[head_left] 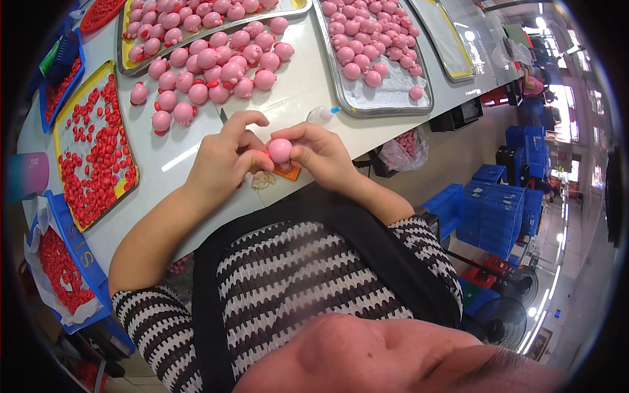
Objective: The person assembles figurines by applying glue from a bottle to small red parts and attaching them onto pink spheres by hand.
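Observation:
A pink ball-shaped figure (280, 150) is gripped between the thumb and fingers of my right hand (318, 152), close in front of my body. My left hand (226, 154) comes up to the ball's left side, its thumb and fingers pinched and one finger raised and bent. A bit of red shows between those left fingertips and the ball, and it looks like a small red piece; its exact shape is hidden. Below the hands lie an orange card (288, 173) and some pale loops like rubber bands (263, 179). A clear bottle with a blue tip (322, 114) stands just beyond my right hand.
Many pink balls with red parts (208, 59) cover the table ahead. Plain pink balls fill a metal tray (393, 112) at right. A yellow tray (131, 187) and a blue bin (88, 252) of red pieces stand at left. Blue crates (491, 216) stand beyond the table's right edge.

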Available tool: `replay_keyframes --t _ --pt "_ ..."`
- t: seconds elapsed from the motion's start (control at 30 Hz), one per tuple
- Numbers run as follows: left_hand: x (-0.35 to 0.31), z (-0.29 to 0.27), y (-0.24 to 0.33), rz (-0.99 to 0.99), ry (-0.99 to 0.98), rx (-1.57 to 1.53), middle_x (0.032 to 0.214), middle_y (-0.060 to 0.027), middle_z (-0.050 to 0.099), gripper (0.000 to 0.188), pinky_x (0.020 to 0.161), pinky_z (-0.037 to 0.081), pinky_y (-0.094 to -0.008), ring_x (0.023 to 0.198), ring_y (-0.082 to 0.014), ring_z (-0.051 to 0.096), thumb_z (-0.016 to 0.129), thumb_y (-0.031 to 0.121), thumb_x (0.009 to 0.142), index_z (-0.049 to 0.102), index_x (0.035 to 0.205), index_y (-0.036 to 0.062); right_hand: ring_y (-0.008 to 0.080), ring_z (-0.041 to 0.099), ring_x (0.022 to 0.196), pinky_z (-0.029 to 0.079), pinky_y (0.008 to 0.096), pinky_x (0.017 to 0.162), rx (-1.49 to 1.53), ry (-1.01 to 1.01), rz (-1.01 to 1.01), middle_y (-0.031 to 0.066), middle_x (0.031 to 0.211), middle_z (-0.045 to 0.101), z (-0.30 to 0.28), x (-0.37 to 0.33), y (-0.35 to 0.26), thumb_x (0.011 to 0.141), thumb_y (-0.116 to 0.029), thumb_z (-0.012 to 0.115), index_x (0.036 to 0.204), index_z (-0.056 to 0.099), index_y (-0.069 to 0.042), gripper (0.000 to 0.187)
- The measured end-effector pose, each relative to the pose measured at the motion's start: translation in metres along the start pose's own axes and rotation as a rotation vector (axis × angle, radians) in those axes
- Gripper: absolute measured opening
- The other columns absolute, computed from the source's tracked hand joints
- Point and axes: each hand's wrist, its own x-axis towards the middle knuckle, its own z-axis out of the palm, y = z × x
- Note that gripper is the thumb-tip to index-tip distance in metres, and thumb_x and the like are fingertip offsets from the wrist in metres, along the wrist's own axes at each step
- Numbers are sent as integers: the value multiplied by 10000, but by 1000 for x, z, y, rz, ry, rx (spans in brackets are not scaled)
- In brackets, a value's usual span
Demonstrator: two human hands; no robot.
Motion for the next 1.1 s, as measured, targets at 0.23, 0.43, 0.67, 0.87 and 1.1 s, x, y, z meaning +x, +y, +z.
replay_keyframes --t 0.23,0.43,0.67,0.87,1.1 --pt "9 -5 -7 -179 -86 -507 772 -18 569 294 553 406 -185 678 -55 536 598 65 841 467 1103 37 136 561 745 475 258 680 502 -1 81 96 920 572 -2 5 -4 916 -187 524 1156 446 -5 311" --pt "15 -5 -16 -138 -79 -480 769 -1 545 223 586 384 -179 660 -40 468 541 160 904 492 1079 32 173 557 751 468 293 686 603 -14 161 125 949 560 -4 5 -8 943 -230 460 1213 355 -57 337" --pt "13 -4 -15 -74 -34 -350 744 3 540 174 566 384 -190 646 -52 476 525 175 915 535 980 13 206 579 763 478 303 697 598 -30 161 123 936 550 -1 9 -5 941 -227 468 1182 360 -61 312" --pt "12 -11 -16 -74 11 -244 692 6 517 177 544 371 -197 618 -46 458 531 185 912 526 877 12 179 570 784 473 298 725 456 -42 101 136 1002 550 -3 9 0 944 -199 458 1197 347 -46 315" --pt "6 -5 -6 -2 -44 -229 687 -3 499 203 551 378 -206 604 -54 453 552 208 900 528 974 21 177 572 909 480 307 808 97 -2 -197 144 1115 467 4 7 0 850 13 565 1210 308 -25 444"
